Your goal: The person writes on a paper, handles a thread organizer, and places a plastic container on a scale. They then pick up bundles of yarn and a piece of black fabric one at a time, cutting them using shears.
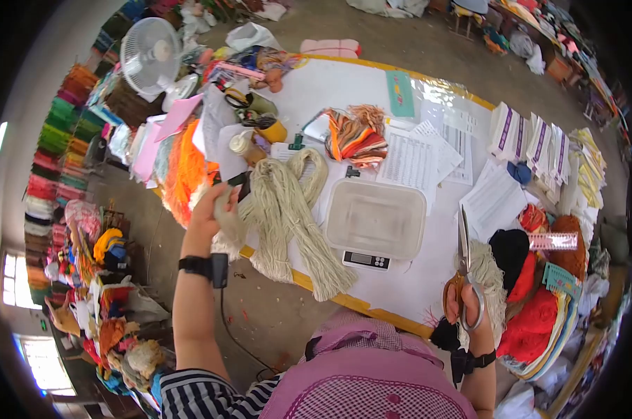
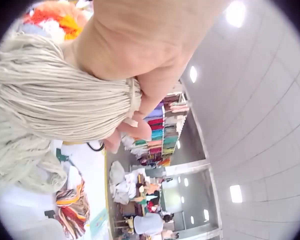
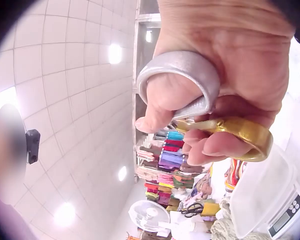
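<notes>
My left hand [image 1: 207, 213] grips the tied end of a pale grey-beige yarn hank [image 2: 65, 95], lifted at the table's left edge. The band around its end shows between thumb and fingers in the left wrist view. Beside it on the table lie more skeins of the same yarn [image 1: 277, 209], hanging over the front edge. In my right hand [image 1: 467, 307] are scissors [image 1: 464, 244], blades pointing away from me. The thumb goes through the silver loop [image 3: 180, 62] and fingers through the gold loop [image 3: 247, 137].
A clear plastic tub [image 1: 376, 216] sits on a digital scale [image 1: 366, 260]. A striped orange skein [image 1: 356, 140] and printed sheets [image 1: 403, 164] lie behind it. Red yarn [image 1: 532, 325] and cream yarn [image 1: 485, 276] crowd the right side. At the back left stands a white fan [image 1: 150, 56].
</notes>
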The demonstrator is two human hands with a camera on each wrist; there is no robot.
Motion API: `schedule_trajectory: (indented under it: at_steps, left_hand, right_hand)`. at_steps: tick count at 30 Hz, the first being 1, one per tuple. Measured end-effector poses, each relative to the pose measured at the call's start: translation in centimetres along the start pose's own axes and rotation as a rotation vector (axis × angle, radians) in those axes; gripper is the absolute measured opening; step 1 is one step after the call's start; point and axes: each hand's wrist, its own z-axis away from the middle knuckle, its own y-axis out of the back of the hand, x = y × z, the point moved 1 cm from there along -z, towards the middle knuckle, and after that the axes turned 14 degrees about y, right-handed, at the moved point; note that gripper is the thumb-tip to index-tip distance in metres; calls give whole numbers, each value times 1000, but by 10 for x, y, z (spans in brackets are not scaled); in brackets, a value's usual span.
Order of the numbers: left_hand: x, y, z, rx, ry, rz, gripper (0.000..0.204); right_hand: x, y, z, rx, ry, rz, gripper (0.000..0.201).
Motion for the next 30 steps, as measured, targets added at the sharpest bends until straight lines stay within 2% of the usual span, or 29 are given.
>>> schedule_trajectory:
  at_steps: [2, 3, 5, 8, 11, 12, 13, 15, 16, 17, 19, 20, 22, 23, 24, 25, 26, 27, 28, 30]
  left_hand:
    - [-6, -27, -52, -117, 12, 24, 26]
    - [-9, -38, -80, -119, 39, 22, 26]
    - [-17, -63, -133, -209, 146, 74, 27]
    - [-34, -102, -178, -265, 265, 86, 30]
    - [-60, -90, -243, -297, 280, 148, 41]
    - [-64, -92, -242, -240, 311, 11, 56]
    - [-68, -94, -247, -246, 325, 2, 56]
    - [-69, -82, -255, 208, 371, -368, 75]
    - [-70, -71, -256, 34, 284, -552, 85]
    - [-73, -63, -260, 32, 291, -557, 85]
    - [-62, -72, -236, 266, 164, -874, 79]
    - [-62, -56, -245, 174, -4, -1034, 72]
    - [-52, -36, -253, 117, -415, -1792, 60]
    - [-54, -35, -260, 344, -491, -2122, 48]
    - [-54, -28, -266, 448, -497, -1991, 45]
    - [-53, -57, -229, 465, -460, -1914, 46]
    - [-50, -38, -232, 122, -684, -1732, 43]
    - [-54, -31, -248, 69, -411, -1256, 36]
    - [-68, -59, -223, 77, -388, -1185, 32]
    - [-85, -113, -164, 55, -365, -1109, 28]
  right_hand:
    - [2, -7, -3, 29, -39, 16, 72]
    - [2, -11, -5, 43, -42, 34, 72]
    - [4, -13, -7, 76, -57, 55, 73]
    - [11, -12, -6, 136, -95, 62, 73]
    - [14, -11, -3, 196, -121, 84, 74]
    - [19, -8, 0, 228, -130, 85, 74]
    - [23, -5, 3, 260, -137, 87, 74]
    - [25, -3, 9, 294, -141, 92, 74]
    - [26, -2, 11, 310, -140, 97, 74]
    - [26, -1, 13, 317, -145, 96, 74]
    - [28, 0, 15, 341, -126, 71, 73]
    - [30, 1, 15, 344, -128, 67, 73]
    - [39, 9, 22, 310, -102, 115, 73]
    - [54, 17, 30, 314, -96, 155, 69]
    - [56, 23, 36, 286, -146, 307, 60]
    - [47, 19, 41, 355, -177, 292, 48]
    - [54, 25, 49, 353, -197, 381, 41]
    - [56, 25, 58, 478, -286, 379, 36]
    - [45, 24, 55, 568, -423, 367, 36]
    - [42, 43, 70, 632, -437, 584, 34]
